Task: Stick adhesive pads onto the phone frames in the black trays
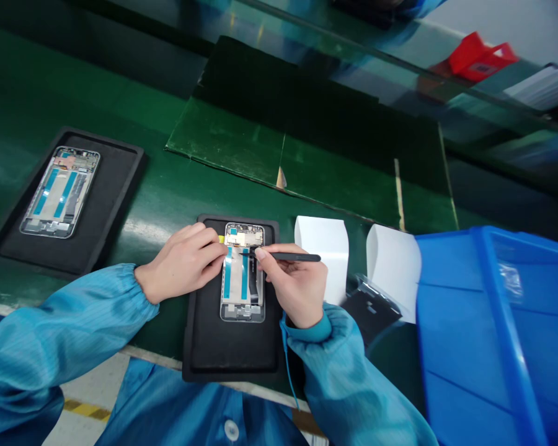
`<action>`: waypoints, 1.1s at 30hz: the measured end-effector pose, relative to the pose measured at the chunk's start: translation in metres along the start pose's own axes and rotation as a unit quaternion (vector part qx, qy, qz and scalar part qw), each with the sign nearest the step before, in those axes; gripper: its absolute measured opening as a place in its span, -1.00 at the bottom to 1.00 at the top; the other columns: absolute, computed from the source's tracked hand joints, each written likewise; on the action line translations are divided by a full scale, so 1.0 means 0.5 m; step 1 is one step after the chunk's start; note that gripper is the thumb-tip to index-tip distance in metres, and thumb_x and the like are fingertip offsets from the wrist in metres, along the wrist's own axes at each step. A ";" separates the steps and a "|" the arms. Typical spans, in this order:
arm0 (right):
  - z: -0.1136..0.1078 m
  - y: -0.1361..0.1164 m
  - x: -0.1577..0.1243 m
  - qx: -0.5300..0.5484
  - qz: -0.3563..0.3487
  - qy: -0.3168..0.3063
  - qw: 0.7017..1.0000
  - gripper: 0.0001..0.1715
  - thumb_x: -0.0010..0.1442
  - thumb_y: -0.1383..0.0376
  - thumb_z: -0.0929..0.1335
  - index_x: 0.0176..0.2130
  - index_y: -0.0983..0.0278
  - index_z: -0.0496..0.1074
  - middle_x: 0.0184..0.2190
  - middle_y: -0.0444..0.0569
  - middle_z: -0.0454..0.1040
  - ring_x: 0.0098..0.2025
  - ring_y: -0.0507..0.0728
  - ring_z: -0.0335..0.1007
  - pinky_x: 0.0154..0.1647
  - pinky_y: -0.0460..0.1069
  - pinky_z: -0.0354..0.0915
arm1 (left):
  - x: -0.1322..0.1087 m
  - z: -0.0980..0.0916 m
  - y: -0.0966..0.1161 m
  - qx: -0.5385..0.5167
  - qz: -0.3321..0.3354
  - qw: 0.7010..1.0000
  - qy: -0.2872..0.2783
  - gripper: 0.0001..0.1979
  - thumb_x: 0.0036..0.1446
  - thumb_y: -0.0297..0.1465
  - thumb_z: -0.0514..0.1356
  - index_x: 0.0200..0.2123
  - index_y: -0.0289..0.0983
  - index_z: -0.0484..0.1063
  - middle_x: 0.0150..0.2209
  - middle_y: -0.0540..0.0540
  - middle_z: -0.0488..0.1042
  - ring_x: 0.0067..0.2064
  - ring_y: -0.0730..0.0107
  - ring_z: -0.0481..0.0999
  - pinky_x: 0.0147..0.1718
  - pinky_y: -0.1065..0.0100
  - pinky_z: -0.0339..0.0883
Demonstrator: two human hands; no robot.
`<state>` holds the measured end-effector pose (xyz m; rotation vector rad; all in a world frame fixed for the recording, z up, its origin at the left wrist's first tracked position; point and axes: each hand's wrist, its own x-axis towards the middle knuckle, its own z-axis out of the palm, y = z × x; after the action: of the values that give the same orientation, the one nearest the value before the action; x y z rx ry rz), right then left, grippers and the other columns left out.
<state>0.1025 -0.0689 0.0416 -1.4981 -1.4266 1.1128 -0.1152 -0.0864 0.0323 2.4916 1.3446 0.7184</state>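
Note:
A phone frame (242, 291) with blue strips lies in a black foam tray (232, 353) in front of me. My left hand (183, 261) rests on the tray's left edge, its fingers curled and pinching a small yellow tab (221, 239) at the frame's upper left corner. My right hand (295, 288) grips black tweezers (288, 256), held level, with the tips over the upper part of the frame. Both arms wear blue sleeves.
A second phone frame (61, 191) sits in another black tray (106, 204) at the left. Two white cards (323, 244) stand right of my hand, beside a blue bin (493, 334). A dark bagged part (372, 310) lies near the bin. A green mat (307, 167) lies beyond.

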 end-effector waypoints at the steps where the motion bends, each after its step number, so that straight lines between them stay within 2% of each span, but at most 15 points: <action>1: 0.000 0.000 0.000 0.000 0.000 0.001 1.000 -0.72 0.07 0.11 0.53 -0.36 0.29 0.56 -0.53 -0.04 0.55 -0.56 0.08 0.45 -0.64 -0.08 0.36 | 0.000 0.000 0.000 0.001 0.001 1.000 0.001 -0.82 0.32 -0.41 0.08 -0.23 -0.27 0.48 -0.30 -0.10 0.44 -0.28 0.32 0.33 -0.26 0.26 0.28; 15: 0.001 0.007 -0.001 -0.002 0.000 0.004 1.000 -0.69 0.07 0.09 0.53 -0.35 0.29 0.56 -0.53 -0.04 0.55 -0.57 0.08 0.44 -0.64 -0.08 0.35 | 0.001 -0.003 0.002 0.002 -0.001 1.000 0.001 -0.82 0.31 -0.42 0.08 -0.23 -0.28 0.49 -0.31 -0.10 0.44 -0.28 0.32 0.34 -0.27 0.27 0.29; 20: 0.002 0.009 -0.002 -0.003 -0.005 0.001 1.000 -0.70 0.08 0.09 0.52 -0.34 0.29 0.56 -0.54 -0.05 0.54 -0.58 0.07 0.43 -0.64 -0.08 0.35 | -0.001 -0.002 0.001 0.005 0.005 1.000 -0.001 -0.82 0.31 -0.40 0.09 -0.15 -0.27 0.49 -0.28 -0.10 0.44 -0.26 0.30 0.35 -0.25 0.25 0.29; 25: 0.002 0.007 -0.001 0.006 -0.001 0.000 1.000 -0.73 0.08 0.12 0.52 -0.36 0.28 0.55 -0.54 -0.06 0.53 -0.59 0.06 0.42 -0.63 -0.08 0.34 | -0.002 -0.006 -0.002 0.027 0.023 0.999 -0.023 -0.76 0.33 -0.33 0.09 -0.01 -0.21 0.47 -0.25 -0.11 0.39 -0.25 0.29 0.32 -0.29 0.26 0.25; 33: 0.005 -0.001 -0.001 -0.001 -0.007 -0.002 1.000 -0.76 0.10 0.15 0.50 -0.36 0.28 0.54 -0.52 -0.05 0.55 -0.59 0.04 0.41 -0.61 -0.08 0.35 | 0.001 -0.012 0.003 0.070 0.028 0.995 -0.065 -0.71 0.35 -0.26 0.07 0.02 -0.17 0.49 -0.27 -0.11 0.31 -0.26 0.27 0.26 -0.30 0.25 0.19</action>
<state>0.1002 -0.0693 0.0414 -1.4871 -1.4383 1.1063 -0.1172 -0.0868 0.0382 2.6437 1.3263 0.4767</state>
